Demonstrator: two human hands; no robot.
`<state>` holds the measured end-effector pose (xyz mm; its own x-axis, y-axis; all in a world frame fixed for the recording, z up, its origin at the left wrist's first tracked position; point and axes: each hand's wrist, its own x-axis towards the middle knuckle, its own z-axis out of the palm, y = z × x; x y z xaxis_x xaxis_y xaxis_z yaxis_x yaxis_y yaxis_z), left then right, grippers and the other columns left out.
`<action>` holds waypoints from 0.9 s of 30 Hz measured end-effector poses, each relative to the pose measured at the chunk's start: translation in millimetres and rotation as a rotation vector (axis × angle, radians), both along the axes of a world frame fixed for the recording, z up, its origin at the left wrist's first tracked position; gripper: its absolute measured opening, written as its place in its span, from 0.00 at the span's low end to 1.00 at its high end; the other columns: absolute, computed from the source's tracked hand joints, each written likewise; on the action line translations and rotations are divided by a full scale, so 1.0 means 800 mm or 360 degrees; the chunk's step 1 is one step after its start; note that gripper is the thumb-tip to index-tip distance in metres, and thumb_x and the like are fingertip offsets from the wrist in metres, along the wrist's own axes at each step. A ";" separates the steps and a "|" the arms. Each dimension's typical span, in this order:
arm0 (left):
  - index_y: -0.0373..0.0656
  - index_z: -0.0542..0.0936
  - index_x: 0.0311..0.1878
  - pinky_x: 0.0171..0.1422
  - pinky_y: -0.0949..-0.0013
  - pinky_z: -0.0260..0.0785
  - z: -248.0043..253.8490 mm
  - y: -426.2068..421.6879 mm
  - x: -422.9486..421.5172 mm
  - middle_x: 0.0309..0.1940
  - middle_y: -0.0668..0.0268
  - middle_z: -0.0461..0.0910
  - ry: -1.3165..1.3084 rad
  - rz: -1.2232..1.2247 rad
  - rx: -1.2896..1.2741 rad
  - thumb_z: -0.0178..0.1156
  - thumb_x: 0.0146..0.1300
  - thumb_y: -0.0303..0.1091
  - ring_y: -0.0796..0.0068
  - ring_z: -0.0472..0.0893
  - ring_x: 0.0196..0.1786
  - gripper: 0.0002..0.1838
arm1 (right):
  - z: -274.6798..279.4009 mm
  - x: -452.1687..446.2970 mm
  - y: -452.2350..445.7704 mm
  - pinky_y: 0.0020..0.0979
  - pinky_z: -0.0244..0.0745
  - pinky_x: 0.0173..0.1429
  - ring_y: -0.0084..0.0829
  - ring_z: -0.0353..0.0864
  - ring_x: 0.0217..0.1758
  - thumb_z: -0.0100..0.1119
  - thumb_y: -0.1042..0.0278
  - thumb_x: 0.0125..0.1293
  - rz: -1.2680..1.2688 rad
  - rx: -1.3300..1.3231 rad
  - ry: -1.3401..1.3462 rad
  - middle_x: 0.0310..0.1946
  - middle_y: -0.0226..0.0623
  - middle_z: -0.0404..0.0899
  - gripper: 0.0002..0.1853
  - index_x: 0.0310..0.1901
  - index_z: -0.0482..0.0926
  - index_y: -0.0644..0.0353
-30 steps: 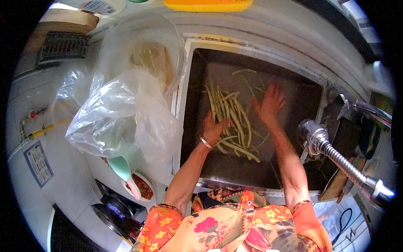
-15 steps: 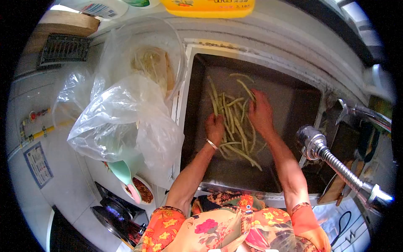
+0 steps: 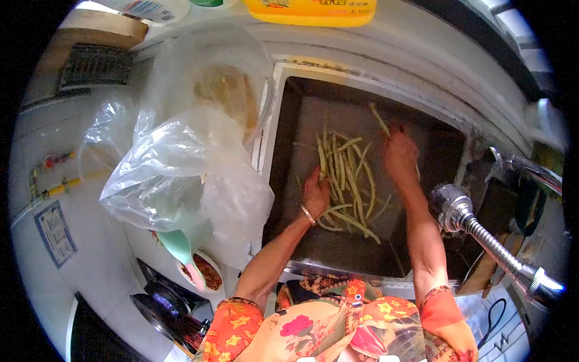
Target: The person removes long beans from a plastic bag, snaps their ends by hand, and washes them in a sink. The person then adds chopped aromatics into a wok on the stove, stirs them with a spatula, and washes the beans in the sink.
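Note:
Long pale-green beans (image 3: 348,175) lie in a loose pile inside the dark sink (image 3: 422,235). My left hand (image 3: 316,192) is closed at the pile's left side, its fingers pinched around beans there. To the right of the pile, my right hand (image 3: 400,158) is raised apart from it and closed on a single long bean (image 3: 379,118), whose upper end sticks out beyond the fingers. Part of that bean is hidden by the hand.
A clear plastic bag (image 3: 160,163) covers the counter left of the sink. Below it are a green ladle (image 3: 175,246) and a bowl of reddish-brown food (image 3: 211,276). A stove burner (image 3: 166,308) is lit. The metal faucet (image 3: 452,208) hangs over the sink's right edge.
My right hand has moved right, away from the pile, carrying a bean. My left hand has shifted slightly right and down, still gripping beans.

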<state>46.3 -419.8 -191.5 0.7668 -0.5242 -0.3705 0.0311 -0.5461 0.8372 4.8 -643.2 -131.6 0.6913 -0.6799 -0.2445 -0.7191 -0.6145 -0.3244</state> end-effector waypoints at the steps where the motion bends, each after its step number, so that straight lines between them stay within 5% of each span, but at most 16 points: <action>1: 0.29 0.67 0.55 0.40 0.64 0.69 0.033 -0.007 0.009 0.37 0.46 0.76 0.0215 -0.0160 0.0202 0.47 0.58 0.24 0.59 0.78 0.40 0.20 | 0.005 -0.011 0.000 0.48 0.70 0.39 0.54 0.76 0.36 0.48 0.59 0.63 -0.0117 -0.0100 -0.0131 0.29 0.54 0.76 0.15 0.41 0.76 0.63; 4: 0.29 0.66 0.54 0.38 0.58 0.67 0.084 -0.016 0.008 0.33 0.45 0.74 0.0359 -0.0423 0.0479 0.49 0.57 0.24 0.52 0.77 0.37 0.20 | -0.016 -0.032 0.010 0.47 0.70 0.42 0.52 0.76 0.38 0.50 0.53 0.63 -0.0170 0.0254 0.0364 0.33 0.55 0.76 0.21 0.43 0.74 0.65; 6: 0.29 0.67 0.53 0.37 0.56 0.66 0.092 -0.005 -0.005 0.31 0.45 0.74 0.0281 -0.0513 0.0565 0.50 0.57 0.24 0.48 0.76 0.35 0.20 | -0.017 -0.029 0.030 0.46 0.71 0.42 0.51 0.77 0.39 0.52 0.49 0.61 -0.0227 0.0589 0.0286 0.35 0.54 0.76 0.24 0.44 0.74 0.66; 7: 0.29 0.67 0.52 0.37 0.55 0.66 0.091 0.002 -0.013 0.32 0.44 0.73 0.0067 -0.0516 0.0372 0.51 0.56 0.25 0.46 0.75 0.35 0.19 | -0.014 -0.023 0.043 0.46 0.71 0.43 0.49 0.77 0.40 0.54 0.46 0.59 -0.0277 0.0919 0.0212 0.37 0.53 0.76 0.27 0.45 0.73 0.67; 9: 0.29 0.68 0.51 0.38 0.54 0.66 0.090 0.006 -0.021 0.32 0.43 0.73 -0.0149 -0.0522 0.0181 0.53 0.56 0.27 0.44 0.74 0.36 0.19 | -0.006 -0.011 0.069 0.45 0.71 0.45 0.48 0.77 0.42 0.57 0.46 0.56 -0.0231 0.0928 0.0183 0.39 0.52 0.76 0.30 0.47 0.71 0.68; 15: 0.35 0.71 0.52 0.38 0.62 0.69 0.087 -0.003 -0.021 0.33 0.50 0.77 -0.0066 -0.0667 0.0411 0.55 0.56 0.29 0.58 0.77 0.31 0.19 | -0.048 -0.019 0.083 0.42 0.67 0.54 0.48 0.73 0.51 0.66 0.55 0.51 -0.0259 0.0896 0.0103 0.47 0.55 0.72 0.38 0.57 0.60 0.69; 17: 0.37 0.70 0.55 0.37 0.70 0.69 0.074 -0.001 -0.023 0.31 0.61 0.78 0.0313 -0.0229 -0.0014 0.58 0.55 0.28 0.74 0.74 0.30 0.22 | -0.061 -0.031 0.073 0.41 0.65 0.57 0.48 0.71 0.54 0.66 0.58 0.51 -0.0356 0.1096 0.0045 0.51 0.56 0.69 0.39 0.59 0.57 0.69; 20: 0.38 0.70 0.56 0.36 0.76 0.68 0.086 -0.005 -0.011 0.31 0.68 0.78 0.0528 -0.0290 0.0130 0.59 0.55 0.26 0.84 0.71 0.32 0.23 | -0.082 -0.051 0.068 0.41 0.59 0.62 0.47 0.64 0.60 0.65 0.58 0.53 -0.0312 0.0921 -0.0195 0.57 0.55 0.63 0.38 0.60 0.57 0.68; 23: 0.38 0.70 0.56 0.37 0.75 0.68 0.080 -0.005 -0.015 0.31 0.67 0.79 0.0597 -0.0243 -0.0001 0.58 0.55 0.25 0.83 0.73 0.32 0.22 | -0.038 -0.047 0.060 0.41 0.56 0.64 0.47 0.62 0.61 0.63 0.57 0.54 -0.0368 0.1150 -0.0199 0.59 0.54 0.60 0.37 0.61 0.57 0.66; 25: 0.38 0.70 0.56 0.33 0.76 0.66 0.077 -0.005 -0.019 0.27 0.69 0.77 0.0593 -0.0162 -0.0097 0.59 0.55 0.25 0.84 0.71 0.29 0.23 | -0.034 -0.050 0.065 0.41 0.55 0.64 0.46 0.62 0.61 0.62 0.55 0.55 -0.0149 0.0468 -0.0208 0.59 0.53 0.59 0.33 0.57 0.62 0.66; 27: 0.38 0.70 0.56 0.30 0.78 0.64 0.081 -0.009 -0.020 0.22 0.71 0.75 0.0583 -0.0083 -0.0192 0.60 0.55 0.26 0.85 0.70 0.25 0.23 | -0.010 -0.053 0.068 0.41 0.59 0.60 0.45 0.66 0.57 0.61 0.54 0.55 -0.0113 0.0407 -0.0235 0.56 0.53 0.63 0.31 0.54 0.64 0.66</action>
